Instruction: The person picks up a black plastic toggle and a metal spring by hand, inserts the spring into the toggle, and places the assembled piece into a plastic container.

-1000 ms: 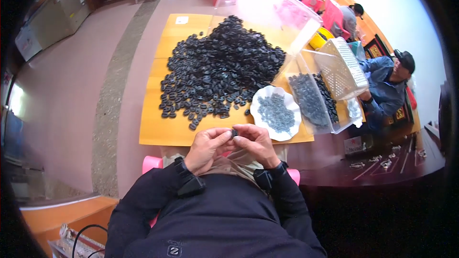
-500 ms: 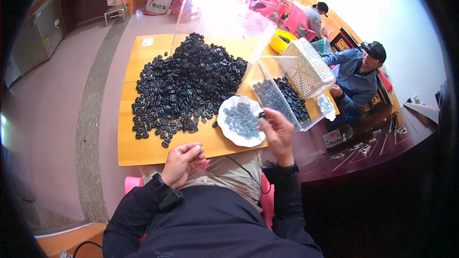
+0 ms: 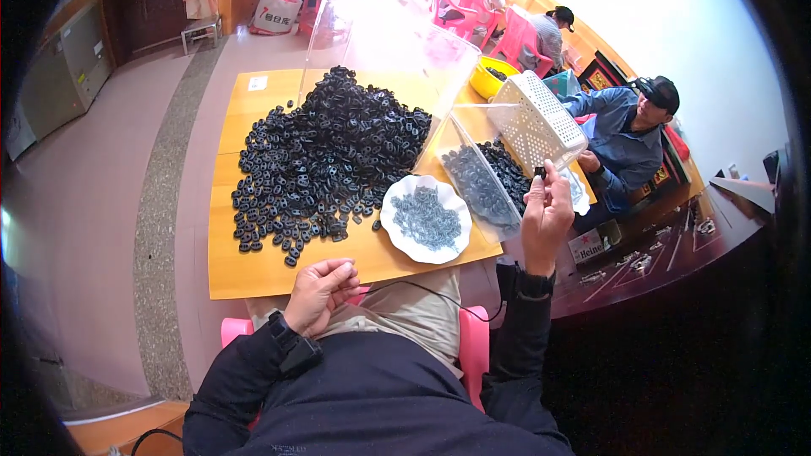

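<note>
A heap of small black oval plastic pieces with two holes covers much of the wooden table. Beside its near right side sits a scalloped white plate of tiny silvery-grey pieces, too fine to name. My right hand is raised over the near right end of a clear plastic bin and pinches a small black plastic piece between thumb and fingertips. More black pieces lie in that bin. My left hand hovers at the table's near edge, thumb and fingers pressed together; whatever they hold is hidden.
A white perforated basket rests tilted over the bin. Behind the heap stands a large clear plastic box, with a yellow basin to its right. A co-worker sits at the right; a thin black cable crosses my lap.
My right hand has moved right and up, from beside the white plate to over the bin, carrying the small black piece. My left hand has stayed nearly still.
</note>
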A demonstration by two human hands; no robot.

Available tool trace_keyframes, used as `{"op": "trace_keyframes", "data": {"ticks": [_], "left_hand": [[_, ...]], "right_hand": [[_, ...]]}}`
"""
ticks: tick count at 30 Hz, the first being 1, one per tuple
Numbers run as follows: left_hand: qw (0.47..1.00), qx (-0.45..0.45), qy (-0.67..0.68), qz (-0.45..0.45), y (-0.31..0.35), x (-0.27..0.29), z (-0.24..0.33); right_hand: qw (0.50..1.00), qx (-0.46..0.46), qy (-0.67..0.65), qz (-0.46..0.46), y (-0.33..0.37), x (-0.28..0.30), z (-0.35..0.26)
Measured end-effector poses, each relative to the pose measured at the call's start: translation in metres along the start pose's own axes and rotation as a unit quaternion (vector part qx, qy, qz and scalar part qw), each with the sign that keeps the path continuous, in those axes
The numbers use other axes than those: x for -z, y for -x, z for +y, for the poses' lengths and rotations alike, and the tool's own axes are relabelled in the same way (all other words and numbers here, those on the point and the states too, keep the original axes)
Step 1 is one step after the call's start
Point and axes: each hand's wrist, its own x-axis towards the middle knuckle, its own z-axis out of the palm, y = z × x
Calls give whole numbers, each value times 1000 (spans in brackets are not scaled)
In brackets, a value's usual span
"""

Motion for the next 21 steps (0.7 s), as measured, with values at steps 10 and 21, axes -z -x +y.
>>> {"op": "trace_keyframes", "data": {"ticks": [10,21], "left_hand": [[1000,6,2,-7,2,3,-1],[1000,8,0,13,-2,1,-4]], "right_hand": [[998,-53,33,-32,-3,-12,16],[912,9,-258,-318,66,-64,-50]]}}
